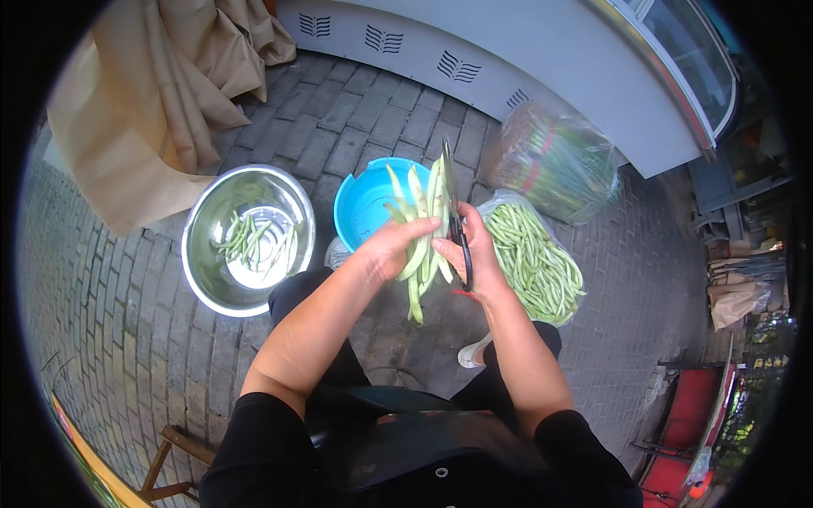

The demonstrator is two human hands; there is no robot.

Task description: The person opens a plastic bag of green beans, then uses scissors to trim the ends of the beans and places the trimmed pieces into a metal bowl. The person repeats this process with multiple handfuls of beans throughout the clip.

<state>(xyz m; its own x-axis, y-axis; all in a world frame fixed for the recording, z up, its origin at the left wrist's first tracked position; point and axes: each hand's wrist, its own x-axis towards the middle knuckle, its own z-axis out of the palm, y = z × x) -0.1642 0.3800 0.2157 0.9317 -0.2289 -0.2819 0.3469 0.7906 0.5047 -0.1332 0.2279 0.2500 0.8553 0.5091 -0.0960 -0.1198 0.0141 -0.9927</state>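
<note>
My left hand [394, 247] grips a bunch of flat green beans [424, 209], which stick out above and below the fingers. Black-handled scissors [458, 235] are in my right hand [473, 251], blades pointing up along the bunch's right side; its thumb touches the beans. Below and behind the bunch is a light-blue plastic basin [365, 203] with small dark bits inside. To the left, a stainless-steel bowl [197, 273] holds a small pile of green beans [244, 238]. A clear plastic bag full of green beans [533, 260] lies right of my right hand.
A plastic-wrapped bundle of long green vegetables [549, 159] lies beside a white metal cabinet [508, 51] with vents. Brown sheeting [146, 114] drapes over grey paving at the left. A wooden stool frame [168, 463] stands at lower left, red seats [686, 413] at lower right.
</note>
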